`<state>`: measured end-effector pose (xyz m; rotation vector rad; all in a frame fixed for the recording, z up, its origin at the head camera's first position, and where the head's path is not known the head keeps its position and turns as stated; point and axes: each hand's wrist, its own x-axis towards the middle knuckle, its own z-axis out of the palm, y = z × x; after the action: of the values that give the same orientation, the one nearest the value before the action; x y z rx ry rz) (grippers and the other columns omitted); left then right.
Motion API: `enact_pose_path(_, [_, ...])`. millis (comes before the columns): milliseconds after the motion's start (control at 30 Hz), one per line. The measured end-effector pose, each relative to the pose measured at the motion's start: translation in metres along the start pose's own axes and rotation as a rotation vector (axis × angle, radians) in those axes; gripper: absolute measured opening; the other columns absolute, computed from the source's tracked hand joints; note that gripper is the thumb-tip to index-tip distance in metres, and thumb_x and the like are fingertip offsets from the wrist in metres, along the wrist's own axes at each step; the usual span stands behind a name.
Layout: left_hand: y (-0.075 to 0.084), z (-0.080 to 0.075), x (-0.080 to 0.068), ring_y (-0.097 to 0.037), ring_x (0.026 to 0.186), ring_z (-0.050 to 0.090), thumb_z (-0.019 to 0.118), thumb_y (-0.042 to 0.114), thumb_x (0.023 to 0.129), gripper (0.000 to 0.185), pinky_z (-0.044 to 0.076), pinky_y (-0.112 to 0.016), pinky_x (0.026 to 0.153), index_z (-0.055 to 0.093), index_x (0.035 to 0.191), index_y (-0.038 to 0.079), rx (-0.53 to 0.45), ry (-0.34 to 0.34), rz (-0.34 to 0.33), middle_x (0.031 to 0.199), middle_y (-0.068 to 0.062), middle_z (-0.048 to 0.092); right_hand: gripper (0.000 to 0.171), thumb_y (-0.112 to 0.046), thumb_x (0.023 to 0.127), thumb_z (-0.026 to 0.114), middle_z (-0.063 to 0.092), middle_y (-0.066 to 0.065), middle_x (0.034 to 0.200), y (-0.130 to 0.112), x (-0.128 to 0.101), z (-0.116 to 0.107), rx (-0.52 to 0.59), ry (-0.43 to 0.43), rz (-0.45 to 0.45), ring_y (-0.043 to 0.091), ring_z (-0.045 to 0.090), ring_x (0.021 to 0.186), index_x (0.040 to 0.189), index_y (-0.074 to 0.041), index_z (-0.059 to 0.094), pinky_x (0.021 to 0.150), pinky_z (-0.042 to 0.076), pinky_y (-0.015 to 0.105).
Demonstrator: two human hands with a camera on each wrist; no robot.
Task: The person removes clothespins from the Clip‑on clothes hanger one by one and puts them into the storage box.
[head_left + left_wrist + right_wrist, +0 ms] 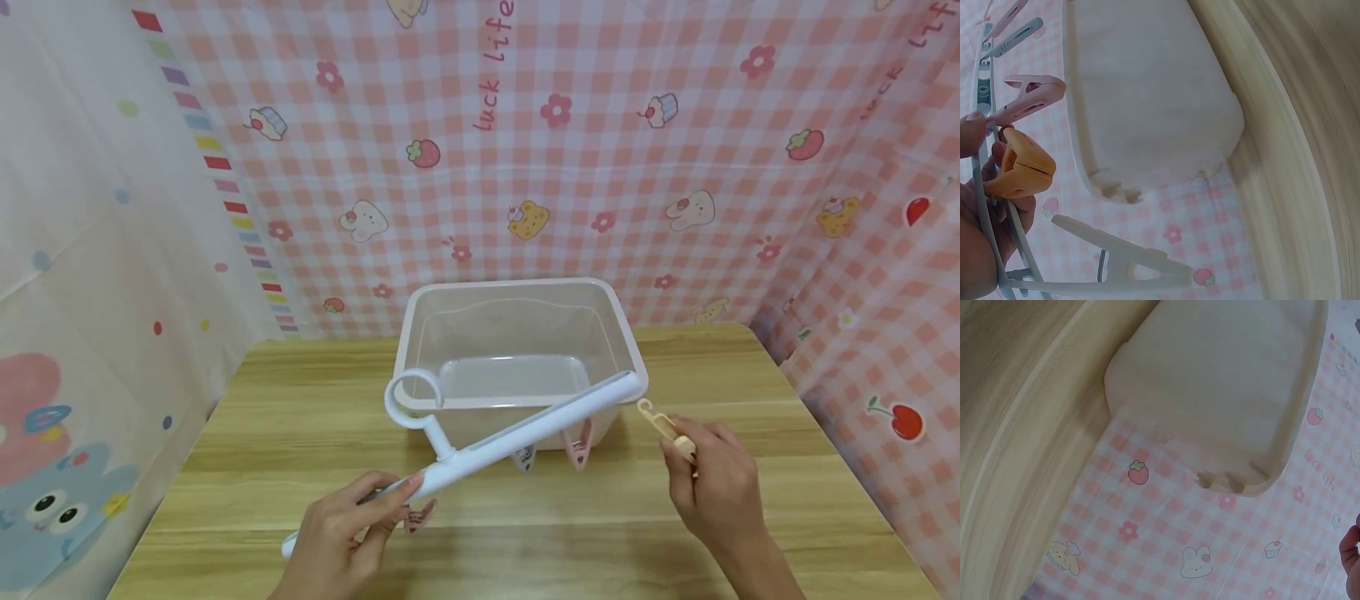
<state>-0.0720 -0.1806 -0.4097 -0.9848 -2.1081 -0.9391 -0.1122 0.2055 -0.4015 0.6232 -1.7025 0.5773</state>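
Note:
My left hand (352,525) grips one end of a white clip hanger bar (517,433) with a round hook (412,400). The bar slants up to the right across the front of a clear plastic bin (517,350). Pink and grey pegs (577,442) dangle under the bar. From the left wrist camera I see pink pegs (1025,97), an orange peg (1022,165) and a white peg (1125,253) on the hanger next to my fingers (979,212). My right hand (712,483) pinches a loose beige peg (663,427) just right of the bar's end.
The bin (1222,381) stands at the back middle of a wooden table (225,467). Pink checked cloth (600,167) hangs behind and to the right, and a pale patterned cloth (75,292) to the left.

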Motion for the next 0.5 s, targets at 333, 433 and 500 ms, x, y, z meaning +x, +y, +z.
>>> enact_pose_path(333, [-0.006, -0.017, -0.013, 0.001, 0.069, 0.062, 0.053, 0.03, 0.105, 0.035, 0.048, -0.007, 0.061, 0.074, 0.125, 0.01, 0.046, 0.025, -0.067, 0.094, -0.01, 0.073, 0.057, -0.038, 0.106, 0.052, 0.059, 0.021, 0.062, 0.006, 0.004, -0.006, 0.008, 0.049, 0.02, 0.021, 0.043, 0.049, 0.084, 0.014, 0.061, 0.04, 0.033, 0.026])
enact_pose_path(433, [-0.007, -0.022, -0.018, 0.003, 0.065, 0.057, 0.054, 0.031, 0.105, 0.035, 0.044, -0.005, 0.056, 0.074, 0.123, 0.009, 0.059, 0.05, -0.076, 0.093, -0.011, 0.073, 0.058, -0.038, 0.106, 0.051, 0.055, 0.019, 0.06, 0.008, 0.005, -0.008, -0.001, 0.068, 0.024, 0.019, 0.041, 0.048, 0.084, 0.014, 0.061, 0.04, 0.031, 0.025])
enact_pose_path(500, [-0.008, -0.027, -0.02, 0.006, 0.062, 0.05, 0.055, 0.032, 0.104, 0.035, 0.039, -0.004, 0.053, 0.075, 0.122, 0.009, 0.077, 0.06, -0.094, 0.092, -0.011, 0.072, 0.058, -0.039, 0.106, 0.051, 0.053, 0.019, 0.059, 0.01, 0.007, -0.009, -0.01, 0.077, 0.029, 0.019, 0.04, 0.048, 0.083, 0.013, 0.061, 0.041, 0.031, 0.026])
